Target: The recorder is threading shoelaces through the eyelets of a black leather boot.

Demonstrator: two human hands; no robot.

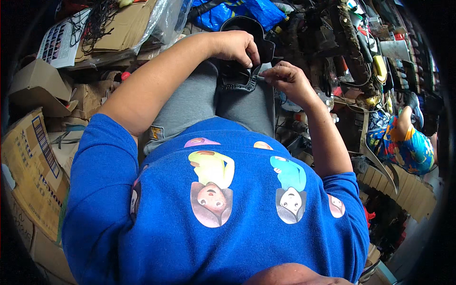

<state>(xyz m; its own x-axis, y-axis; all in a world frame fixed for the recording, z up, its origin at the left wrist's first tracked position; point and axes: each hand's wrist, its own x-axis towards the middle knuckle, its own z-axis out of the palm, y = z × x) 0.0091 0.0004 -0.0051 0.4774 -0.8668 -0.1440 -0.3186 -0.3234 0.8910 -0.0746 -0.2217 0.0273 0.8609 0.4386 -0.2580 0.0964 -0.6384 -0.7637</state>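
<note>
A black leather-like piece point(236, 87), curved and open like a shoe or bag part, rests over my grey-trousered thighs. Its near edge looks gathered or stitched. My left hand point(237, 47) bends over it from above, thumb and fingers closed on its upper edge. Just to the right, my right hand point(287, 80) is held in a pinch beside the same edge. Something thin and pale shows at its fingertips, too small to name. Beyond both hands, a rounded black rim point(244, 20) stands up, seemingly part of the same piece.
Flattened cardboard point(121, 31) under plastic and dark cords lies at the far left, above an open box point(38, 90). A blue bag point(237, 12) is at the far side. Tools and containers crowd the right, near a white cup point(395, 50). Another person point(408, 142) sits at the right.
</note>
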